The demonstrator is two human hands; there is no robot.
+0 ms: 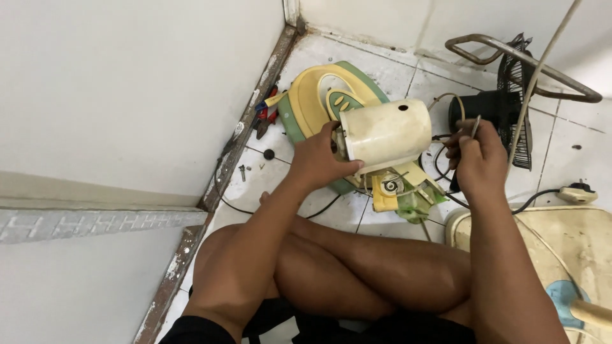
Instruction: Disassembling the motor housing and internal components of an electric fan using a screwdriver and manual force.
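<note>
Above the crossed legs, the left hand [317,162] grips the cream fan housing [384,134] while the right hand [479,156] pinches a thin screwdriver [475,126], best aimed squarely

— What is the person wearing?
— Very little shows. The arms are bare from shoulder to wrist, with no sleeves.
— And the hands?
— The left hand [317,159] and right hand [479,159], mid-frame, are bare: no gloves, rings, watch or bands visible.
— The legs?
— Bare knees and shins across the lower centre. Dark, black-looking shorts [299,328] show along the bottom edge.
</note>
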